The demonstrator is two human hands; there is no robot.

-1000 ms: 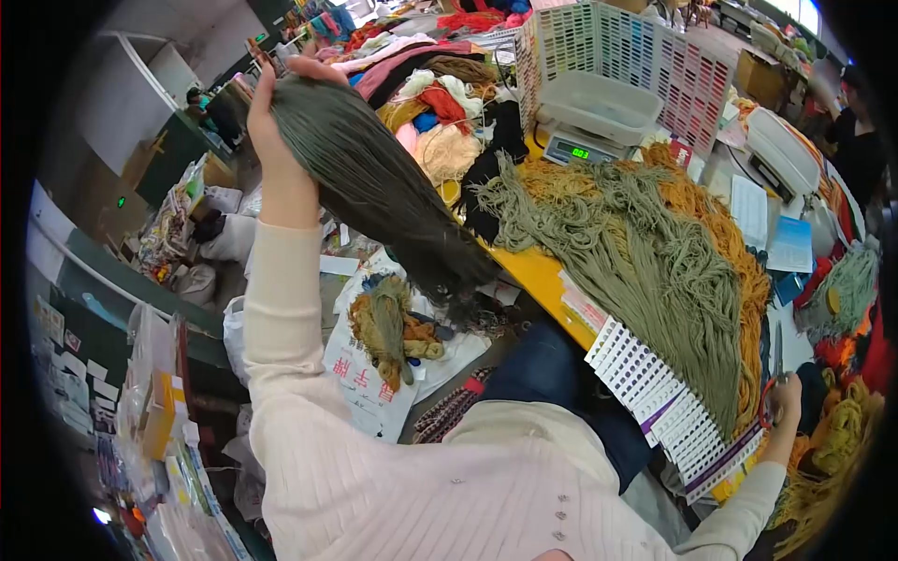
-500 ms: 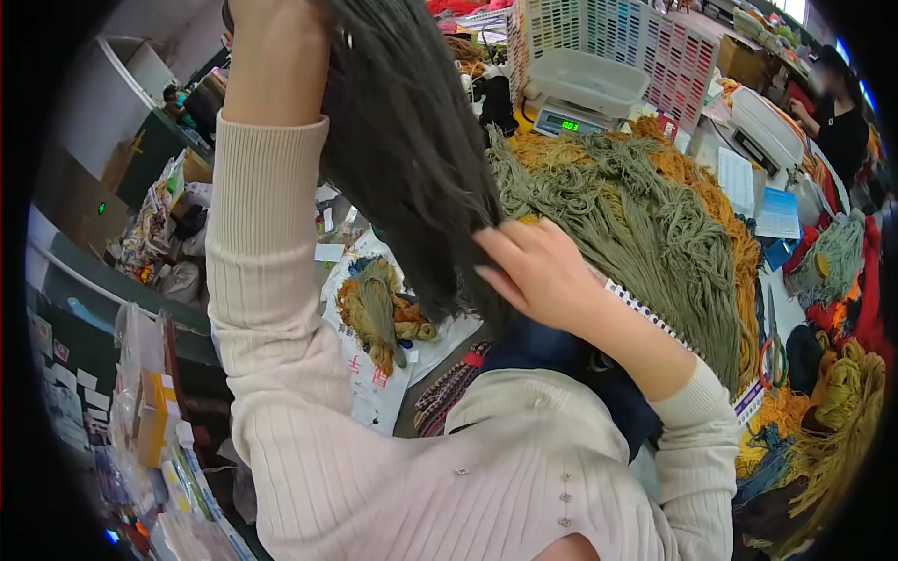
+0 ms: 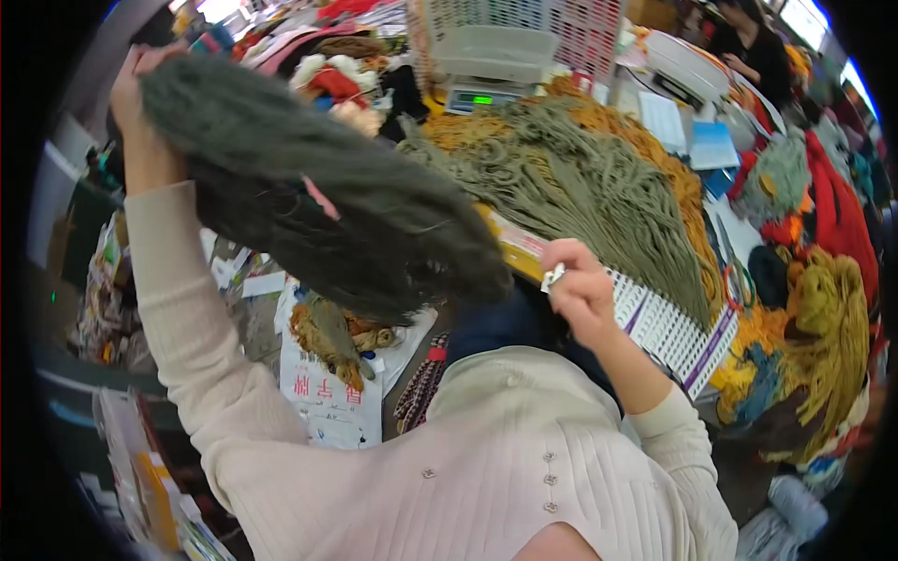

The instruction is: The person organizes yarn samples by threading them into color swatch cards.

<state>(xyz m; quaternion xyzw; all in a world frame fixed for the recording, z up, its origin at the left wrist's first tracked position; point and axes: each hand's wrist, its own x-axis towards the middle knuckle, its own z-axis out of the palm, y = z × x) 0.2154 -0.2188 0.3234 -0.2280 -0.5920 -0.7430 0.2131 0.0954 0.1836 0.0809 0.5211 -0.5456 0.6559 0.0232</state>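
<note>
My left hand (image 3: 140, 82) is raised at the upper left, its fingers closed around one end of a thick dark grey-green hank of yarn (image 3: 327, 196). The hank stretches down to the right in front of me, smeared by motion, with a small pink strip (image 3: 321, 197) on it. Past its lower end, my right hand (image 3: 585, 292) is closed in a pinch on a small whitish crumpled scrap (image 3: 552, 278), whose material I cannot make out. It is apart from the hank. Just beyond that hand lies a pile of olive-green yarn (image 3: 599, 178) on the table.
A digital scale (image 3: 482, 97) with a clear plastic tray (image 3: 496, 51) stands behind the pile, before a plastic basket (image 3: 585, 33). Scissors (image 3: 737, 280) and mustard yarn (image 3: 828, 327) lie to the right. A white sack (image 3: 323, 411) with small hanks is below. Another person (image 3: 748, 47) is at the far right.
My left hand has swung the hank out to the left, lifting it to a slant. My right hand has come away from the yarn and now pinches a whitish scrap. The view has shifted.
</note>
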